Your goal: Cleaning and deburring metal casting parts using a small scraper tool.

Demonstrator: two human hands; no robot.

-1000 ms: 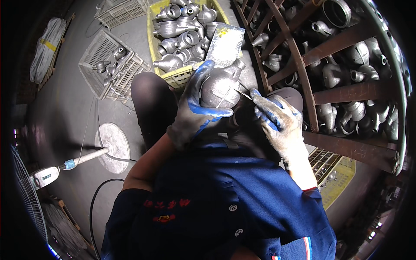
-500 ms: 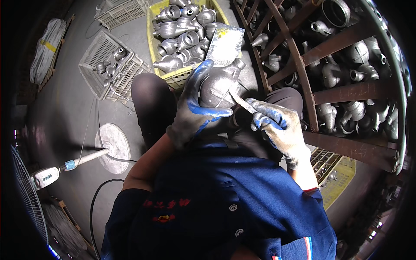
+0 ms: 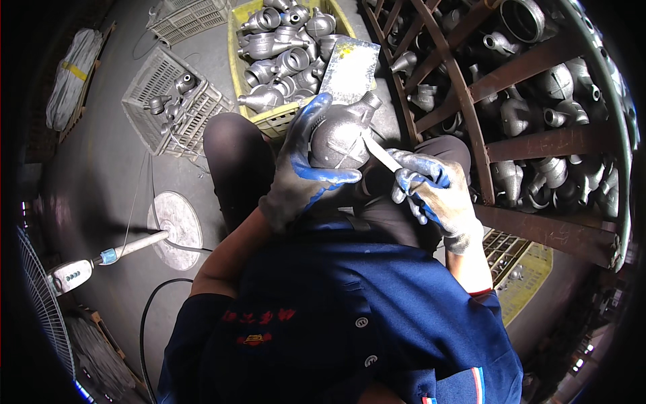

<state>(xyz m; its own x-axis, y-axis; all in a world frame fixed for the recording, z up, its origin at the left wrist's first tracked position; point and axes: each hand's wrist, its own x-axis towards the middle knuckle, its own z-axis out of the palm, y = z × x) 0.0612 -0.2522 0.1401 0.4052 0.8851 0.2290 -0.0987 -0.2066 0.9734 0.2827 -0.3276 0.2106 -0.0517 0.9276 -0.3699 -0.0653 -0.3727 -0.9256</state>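
Observation:
A round grey metal casting [image 3: 338, 140] with a short neck at its upper right sits in my gloved left hand [image 3: 296, 161]. The thumb lies along its lower edge and the fingers wrap its left side. My gloved right hand [image 3: 436, 192] is closed around the lower end of a flat metal file [image 3: 382, 155]. The file's tip meets the casting's right side, just below the neck. Raised ribs cross on the casting's face. Both gloves are grey-white with blue coated palms and fingers.
Ahead stands a yellow crate [image 3: 235, 64] full of similar castings, with a scuffed metal plate [image 3: 351, 71] at its near right corner. A grey crate [image 3: 145, 101] holds several castings. On the right is a rusty metal cage [image 3: 464, 108] of castings; a floor fan [image 3: 70, 276] is at left.
The file's tip has shifted slightly up and right along the casting, and my right hand has moved a little right and down. My left hand and the casting stay almost still.

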